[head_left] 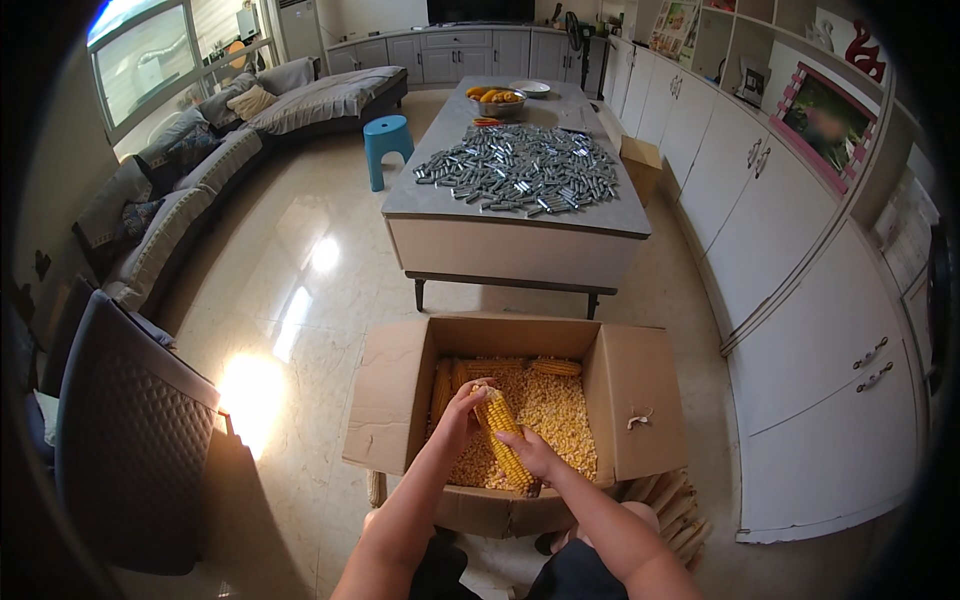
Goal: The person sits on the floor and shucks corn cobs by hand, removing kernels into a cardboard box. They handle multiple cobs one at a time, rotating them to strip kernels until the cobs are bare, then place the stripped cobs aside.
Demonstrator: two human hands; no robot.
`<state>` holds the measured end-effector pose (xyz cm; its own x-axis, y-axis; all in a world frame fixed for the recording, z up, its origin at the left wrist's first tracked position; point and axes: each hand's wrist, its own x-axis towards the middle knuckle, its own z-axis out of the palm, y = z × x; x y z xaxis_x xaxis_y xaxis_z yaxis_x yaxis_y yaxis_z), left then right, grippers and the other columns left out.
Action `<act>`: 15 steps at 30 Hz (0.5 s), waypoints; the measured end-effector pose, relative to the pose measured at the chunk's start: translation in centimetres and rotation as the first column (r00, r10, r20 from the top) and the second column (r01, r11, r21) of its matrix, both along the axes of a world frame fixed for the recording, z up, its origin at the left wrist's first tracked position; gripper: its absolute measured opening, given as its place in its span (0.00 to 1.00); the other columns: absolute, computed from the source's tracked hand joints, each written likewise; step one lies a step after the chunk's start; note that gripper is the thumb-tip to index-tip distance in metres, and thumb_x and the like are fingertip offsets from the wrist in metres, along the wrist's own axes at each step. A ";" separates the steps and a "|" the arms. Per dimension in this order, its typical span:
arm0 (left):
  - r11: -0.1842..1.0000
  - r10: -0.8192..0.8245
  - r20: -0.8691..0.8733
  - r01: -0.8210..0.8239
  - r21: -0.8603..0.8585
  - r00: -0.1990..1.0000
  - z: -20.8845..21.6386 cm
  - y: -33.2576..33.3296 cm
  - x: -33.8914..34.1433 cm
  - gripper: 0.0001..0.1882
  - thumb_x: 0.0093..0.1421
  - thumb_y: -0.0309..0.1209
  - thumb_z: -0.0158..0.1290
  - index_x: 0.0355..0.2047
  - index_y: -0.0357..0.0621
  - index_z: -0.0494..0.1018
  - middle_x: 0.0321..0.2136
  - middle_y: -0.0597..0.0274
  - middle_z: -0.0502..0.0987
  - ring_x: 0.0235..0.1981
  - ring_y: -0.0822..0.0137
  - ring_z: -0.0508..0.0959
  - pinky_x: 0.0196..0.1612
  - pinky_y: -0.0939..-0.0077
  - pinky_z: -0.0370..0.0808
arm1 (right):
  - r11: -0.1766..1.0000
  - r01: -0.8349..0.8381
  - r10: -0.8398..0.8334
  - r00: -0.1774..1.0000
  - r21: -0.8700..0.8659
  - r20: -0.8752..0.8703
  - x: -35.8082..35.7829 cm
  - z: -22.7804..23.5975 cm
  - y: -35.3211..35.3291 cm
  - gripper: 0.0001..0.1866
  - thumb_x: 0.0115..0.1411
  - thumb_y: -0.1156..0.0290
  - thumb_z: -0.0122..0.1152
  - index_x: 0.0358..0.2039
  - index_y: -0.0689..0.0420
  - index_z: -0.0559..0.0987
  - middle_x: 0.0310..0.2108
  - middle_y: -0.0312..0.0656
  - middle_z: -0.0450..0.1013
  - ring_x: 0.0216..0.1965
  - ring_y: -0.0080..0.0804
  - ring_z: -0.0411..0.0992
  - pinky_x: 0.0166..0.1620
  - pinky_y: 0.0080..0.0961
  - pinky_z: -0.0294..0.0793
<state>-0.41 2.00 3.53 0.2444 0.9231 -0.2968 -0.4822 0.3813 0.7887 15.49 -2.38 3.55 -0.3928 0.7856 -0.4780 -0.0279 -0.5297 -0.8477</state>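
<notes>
A yellow corn cob [507,440] is tilted over an open cardboard box [640,410], its upper end to the left. My left hand [463,408] closes around that upper end. Farther down the cob, my right hand [532,452] grips its side with the thumb laid along the rows. Loose corn kernels [560,420] cover the bottom of the box beneath my hands. Along the box's far wall lie more whole cobs [556,368], and others rest at its left side. Part of the kernel layer is hidden behind my hands and forearms.
Long pale pieces [672,512] are piled beside the box's near right corner. Beyond the box stands a low grey table [470,215] covered with many small metallic cylinders [530,170] and a bowl [497,103]. A blue stool [387,140], a chair [135,430] and white cabinets [830,430] stand around.
</notes>
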 end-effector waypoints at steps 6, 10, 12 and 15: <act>1.000 0.011 -0.038 -0.011 -0.002 0.999 -0.6 0.0 0.0 0.16 0.60 0.35 0.47 0.47 0.47 0.64 0.36 0.63 0.71 0.37 0.72 0.72 0.38 0.76 0.71 | 0.999 0.007 -0.005 0.999 0.032 -0.034 -0.3 -0.7 0.0 0.23 0.56 0.52 0.52 0.38 0.61 0.65 0.22 0.40 0.68 0.17 0.28 0.70 0.20 0.24 0.72; 0.996 0.086 -0.100 -0.084 0.028 0.991 -2.7 0.3 0.4 0.16 0.61 0.38 0.46 0.47 0.47 0.64 0.34 0.63 0.70 0.36 0.72 0.71 0.36 0.76 0.71 | 0.998 0.012 -0.012 1.000 0.059 0.005 -0.8 -1.4 -0.3 0.23 0.56 0.52 0.51 0.37 0.62 0.65 0.22 0.40 0.68 0.17 0.29 0.71 0.20 0.23 0.72; 0.995 0.096 -0.089 -0.094 0.022 0.991 -2.6 0.3 0.4 0.17 0.60 0.39 0.46 0.47 0.46 0.65 0.33 0.63 0.70 0.36 0.71 0.71 0.37 0.74 0.71 | 1.000 0.001 0.000 1.000 0.015 -0.030 -0.7 -1.2 -0.1 0.24 0.56 0.51 0.51 0.37 0.62 0.65 0.22 0.40 0.68 0.16 0.29 0.71 0.19 0.24 0.72; 0.997 0.055 -0.022 -0.056 -0.045 0.998 -0.7 0.2 0.1 0.18 0.59 0.37 0.47 0.48 0.46 0.64 0.35 0.61 0.71 0.39 0.69 0.71 0.40 0.71 0.71 | 0.998 -0.015 0.008 0.995 -0.068 -0.100 -0.3 -1.0 0.2 0.24 0.56 0.51 0.51 0.37 0.62 0.66 0.22 0.40 0.68 0.16 0.30 0.71 0.19 0.24 0.71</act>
